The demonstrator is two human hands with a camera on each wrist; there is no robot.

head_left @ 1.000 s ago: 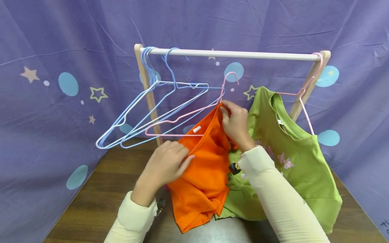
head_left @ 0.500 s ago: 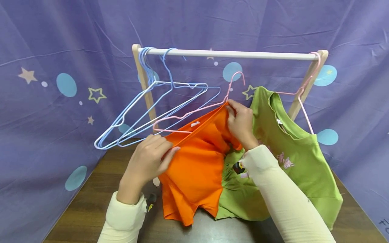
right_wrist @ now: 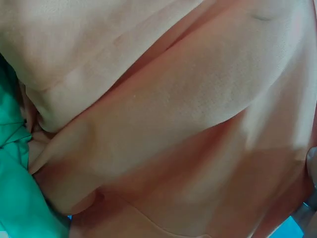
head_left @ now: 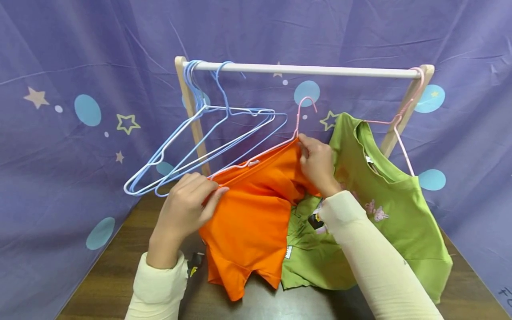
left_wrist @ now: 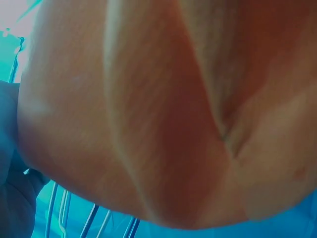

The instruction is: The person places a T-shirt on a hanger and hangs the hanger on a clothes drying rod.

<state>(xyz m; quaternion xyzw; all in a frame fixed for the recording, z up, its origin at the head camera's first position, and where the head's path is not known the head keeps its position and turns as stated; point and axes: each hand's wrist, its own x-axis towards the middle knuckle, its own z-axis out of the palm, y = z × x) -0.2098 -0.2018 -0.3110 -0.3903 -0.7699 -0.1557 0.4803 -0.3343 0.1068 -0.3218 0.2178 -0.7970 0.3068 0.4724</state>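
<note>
In the head view an orange garment [head_left: 248,218] hangs between both hands, its wide top opening slanting up to the right. My left hand [head_left: 182,206] pinches the lower left end of that opening's edge. Near the upper right end, my right hand [head_left: 318,162] pinches the edge just below the hook of a pink hanger [head_left: 298,122]. Most of this hanger lies inside the opening; only its hook and upper arm show. A small white tag [head_left: 253,163] sits at the inner edge. Cloth of the orange garment [right_wrist: 163,124] fills most of the right wrist view.
A white rail [head_left: 304,70] on wooden posts stands behind. Several blue and white hangers [head_left: 192,133] hang at its left end. At the right, a green sleeveless top [head_left: 384,213] hangs on another pink hanger [head_left: 406,151]. The brown tabletop [head_left: 116,266] lies below.
My left hand has moved left and slightly up, stretching the opening wider. The hanger's left arm has gone down inside the orange garment. My right hand has shifted slightly right.
</note>
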